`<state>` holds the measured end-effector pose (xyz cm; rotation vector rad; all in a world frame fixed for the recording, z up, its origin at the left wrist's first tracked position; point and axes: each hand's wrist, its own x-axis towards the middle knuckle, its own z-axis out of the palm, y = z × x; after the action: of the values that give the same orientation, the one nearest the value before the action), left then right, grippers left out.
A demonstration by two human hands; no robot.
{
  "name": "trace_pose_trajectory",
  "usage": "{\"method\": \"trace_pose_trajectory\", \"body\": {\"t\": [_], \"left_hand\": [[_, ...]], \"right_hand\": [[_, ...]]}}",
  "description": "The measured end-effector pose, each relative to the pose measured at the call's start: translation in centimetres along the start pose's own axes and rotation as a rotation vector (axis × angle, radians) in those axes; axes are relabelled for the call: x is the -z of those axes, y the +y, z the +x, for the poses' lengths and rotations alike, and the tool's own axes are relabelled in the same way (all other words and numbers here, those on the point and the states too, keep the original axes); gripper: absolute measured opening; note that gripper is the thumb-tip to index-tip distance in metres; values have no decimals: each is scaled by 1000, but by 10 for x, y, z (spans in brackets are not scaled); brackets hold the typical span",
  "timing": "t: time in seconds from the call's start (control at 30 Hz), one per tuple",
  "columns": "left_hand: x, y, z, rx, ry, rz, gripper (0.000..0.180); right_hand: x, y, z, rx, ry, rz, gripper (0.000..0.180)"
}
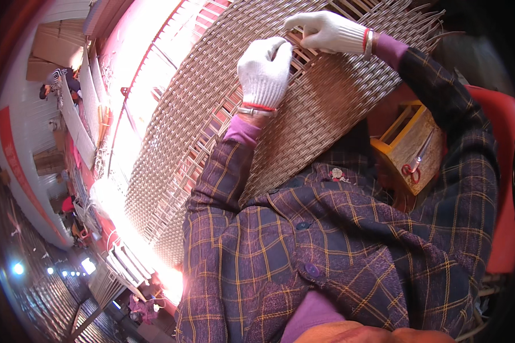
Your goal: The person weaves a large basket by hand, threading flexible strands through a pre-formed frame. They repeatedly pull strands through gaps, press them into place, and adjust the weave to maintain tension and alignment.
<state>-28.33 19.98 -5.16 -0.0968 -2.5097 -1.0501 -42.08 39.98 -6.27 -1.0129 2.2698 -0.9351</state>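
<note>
A large brownish-grey wicker panel (292, 137) lies slanted before me, its far part between my hands. An open band of bare ribs runs along it, and loose strand ends (432, 23) stick out at the upper right. My left hand (265, 71), in a white knit glove, is closed over this band; whatever its fingers pinch is hidden. To its right, my right hand (329, 31), also gloved, is just above the weave. Its index finger reaches left with the thumb apart below it, and nothing shows between them.
On my right, red-handled scissors (413, 168) lie on a worn wooden stool (426, 134) with a yellow edge. A red chair (503, 183) stands beside it. Far left, another person (66, 83) is near pale panels (80, 108) and cardboard boxes (57, 43). Glaring light washes out the panel's left side.
</note>
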Motion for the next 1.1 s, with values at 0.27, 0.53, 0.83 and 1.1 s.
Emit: {"method": "trace_pose_trajectory", "body": {"t": [0.27, 0.53, 0.83, 1.1], "left_hand": [[-13, 27, 34, 269, -309, -652, 24], [-39, 21, 34, -310, -95, 673, 13], [-79, -20, 63, -140, -422, 382, 33], [-47, -4, 39, 161, -116, -245, 23]], "right_hand": [[68, -30, -52, 161, 254, 169, 47], [21, 34, -34, 67, 332, -95, 49], [3, 33, -11, 188, 236, -236, 52], [40, 29, 2, 73, 157, -209, 39]]}}
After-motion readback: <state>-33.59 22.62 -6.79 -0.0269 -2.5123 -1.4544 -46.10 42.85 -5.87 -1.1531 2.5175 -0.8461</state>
